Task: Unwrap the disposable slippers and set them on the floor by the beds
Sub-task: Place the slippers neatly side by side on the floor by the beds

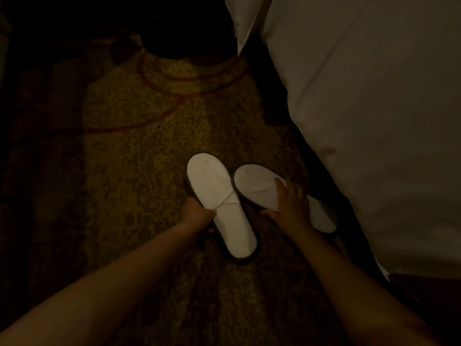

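Observation:
Two white disposable slippers with dark soles lie side by side on the patterned carpet, toes pointing away from me. My left hand (197,213) grips the left edge of the left slipper (219,203) at its middle. The right slipper (257,189) sits close to the bed, and my right hand (290,202) is closed over its strap, hiding its middle part. Its heel (323,218) shows behind my wrist. No wrapper is visible.
A bed with a white cover (361,121) fills the right side, its dark base (306,151) edging the carpet (149,146). A dark round object (189,33) stands at the far end of the floor. The room is dim.

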